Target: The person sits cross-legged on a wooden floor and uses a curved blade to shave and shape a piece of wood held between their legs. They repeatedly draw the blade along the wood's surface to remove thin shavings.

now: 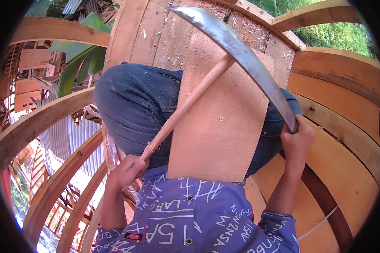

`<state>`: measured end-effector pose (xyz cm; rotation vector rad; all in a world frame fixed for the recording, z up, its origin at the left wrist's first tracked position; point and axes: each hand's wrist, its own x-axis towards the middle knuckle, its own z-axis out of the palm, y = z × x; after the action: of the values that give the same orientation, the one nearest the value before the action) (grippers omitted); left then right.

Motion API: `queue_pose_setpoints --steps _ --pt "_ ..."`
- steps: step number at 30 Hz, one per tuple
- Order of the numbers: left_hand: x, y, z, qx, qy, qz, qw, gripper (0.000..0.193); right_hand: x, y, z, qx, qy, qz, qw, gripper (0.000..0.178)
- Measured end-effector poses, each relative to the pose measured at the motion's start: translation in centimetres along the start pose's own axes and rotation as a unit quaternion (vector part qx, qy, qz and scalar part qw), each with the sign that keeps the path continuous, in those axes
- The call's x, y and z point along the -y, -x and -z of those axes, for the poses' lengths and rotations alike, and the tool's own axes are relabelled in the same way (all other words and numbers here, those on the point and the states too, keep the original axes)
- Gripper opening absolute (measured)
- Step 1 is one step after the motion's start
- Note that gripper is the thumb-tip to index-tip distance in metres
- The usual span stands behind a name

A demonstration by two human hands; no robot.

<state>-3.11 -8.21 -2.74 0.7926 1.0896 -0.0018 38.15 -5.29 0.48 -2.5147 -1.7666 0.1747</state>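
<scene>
My right hand (298,135) is closed round the dark grip of a machete (253,63). Its long steel blade reaches up and to the left, looking curved here, with the tip near the top of the view. In my left hand (128,169) is the lower end of a pale wooden stick (190,102), which has rough cut marks near that end. The stick slants up to the right, and its far end meets or passes behind the middle of the blade; contact cannot be made out. Beneath both, a wide wooden board (217,139) rests against my lap, with a small shaving on it.
Plank flooring (160,38) strewn with wood shavings lies ahead of my bent legs (133,99). A slatted wooden wall (337,109) stands close on the right. Curved-looking rails (42,111) run along the left, with corrugated metal sheets (74,139) and banana leaves (82,57) beyond.
</scene>
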Motion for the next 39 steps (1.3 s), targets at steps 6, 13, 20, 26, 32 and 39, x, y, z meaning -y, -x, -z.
queue_pose_setpoints --steps 6,13,20,26,32,39 --pt "0.6 -0.4 0.6 0.016 0.027 0.005 0.999 0.067 1.9 1.4 0.6 0.010 -0.028 0.067 0.997 0.014" --pt "-0.3 -0.2 0.3 0.008 -0.004 -0.010 1.000 0.068 2.2 1.4 -0.8 0.004 -0.043 0.090 0.995 0.024" --pt "0.0 -1.5 0.4 0.043 0.017 -0.017 0.999 0.064 4.6 2.2 -1.5 0.059 -0.057 0.116 0.990 0.016" --pt "0.6 -1.0 0.3 0.043 0.045 -0.027 0.998 0.060 3.0 -0.6 -1.7 -0.006 -0.028 0.086 0.996 0.015" --pt "-0.3 -1.3 0.5 0.059 0.054 -0.010 0.997 0.061 1.4 -1.3 -0.6 0.014 -0.022 -0.002 1.000 0.016" --pt "-0.1 -1.0 0.6 0.052 0.053 -0.009 0.997 0.064 4.2 0.4 -2.0 0.028 -0.071 0.137 0.988 0.017"
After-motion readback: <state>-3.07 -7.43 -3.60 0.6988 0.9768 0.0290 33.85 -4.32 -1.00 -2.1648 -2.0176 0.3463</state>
